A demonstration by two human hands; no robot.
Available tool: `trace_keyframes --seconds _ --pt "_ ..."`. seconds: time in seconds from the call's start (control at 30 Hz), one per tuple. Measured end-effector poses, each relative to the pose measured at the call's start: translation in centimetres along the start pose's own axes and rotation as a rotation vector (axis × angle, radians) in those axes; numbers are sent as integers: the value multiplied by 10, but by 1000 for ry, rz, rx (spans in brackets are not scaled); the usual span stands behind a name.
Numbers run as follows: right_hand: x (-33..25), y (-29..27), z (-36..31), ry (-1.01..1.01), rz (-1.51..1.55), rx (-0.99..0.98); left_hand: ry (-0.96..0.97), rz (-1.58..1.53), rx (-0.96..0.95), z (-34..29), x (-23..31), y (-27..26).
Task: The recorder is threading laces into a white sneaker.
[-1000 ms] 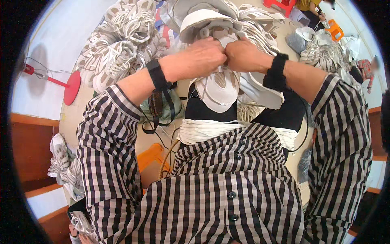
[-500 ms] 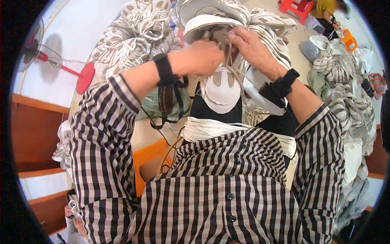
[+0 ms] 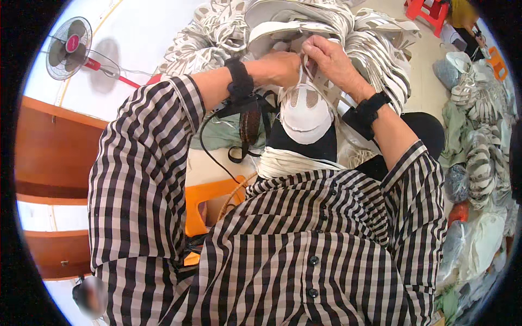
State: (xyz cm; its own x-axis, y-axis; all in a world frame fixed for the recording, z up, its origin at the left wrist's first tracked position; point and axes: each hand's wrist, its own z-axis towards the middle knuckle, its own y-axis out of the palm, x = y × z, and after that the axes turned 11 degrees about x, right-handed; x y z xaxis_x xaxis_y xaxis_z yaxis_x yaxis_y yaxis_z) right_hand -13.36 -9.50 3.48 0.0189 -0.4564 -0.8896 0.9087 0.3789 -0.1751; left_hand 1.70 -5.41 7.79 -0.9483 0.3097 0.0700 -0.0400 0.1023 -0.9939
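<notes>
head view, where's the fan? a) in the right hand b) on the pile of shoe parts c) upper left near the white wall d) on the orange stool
c: the fan stands at the upper left by the white wall, away from both hands.

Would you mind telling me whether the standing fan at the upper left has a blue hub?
No, the fan has a red hub and a red pole, standing well left of the left hand.

Small shoe-making workshop, floor-level work. Heaps of white shoe uppers (image 3: pixel 304 27) piled high; more bundles and bagged pieces well to their right. Red pedestal fan (image 3: pixel 68 48) far left of heaps. Orange plastic stool (image 3: pixel 209 204) below them.
</notes>
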Motion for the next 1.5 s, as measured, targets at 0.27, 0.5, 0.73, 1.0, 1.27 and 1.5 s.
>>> trace_keyframes --seconds 0.27,0.5,0.73,1.0,1.27,1.5 --pt "9 10 3 -147 -40 -9 106 207 -158 11 -6 3" --pt "12 12 5 -40 17 -11 -226 -245 -69 4 -21 8" --pt "10 16 5 7 -46 24 -136 -273 -4 5 -33 11" --pt "13 16 4 -58 -88 139 -188 -974 371 -4 -42 9" --pt "15 18 3 21 -92 276 -188 -922 590 -8 -12 12" --pt "9 30 -2 -42 -75 445 -313 -1272 474 -6 -1 14"
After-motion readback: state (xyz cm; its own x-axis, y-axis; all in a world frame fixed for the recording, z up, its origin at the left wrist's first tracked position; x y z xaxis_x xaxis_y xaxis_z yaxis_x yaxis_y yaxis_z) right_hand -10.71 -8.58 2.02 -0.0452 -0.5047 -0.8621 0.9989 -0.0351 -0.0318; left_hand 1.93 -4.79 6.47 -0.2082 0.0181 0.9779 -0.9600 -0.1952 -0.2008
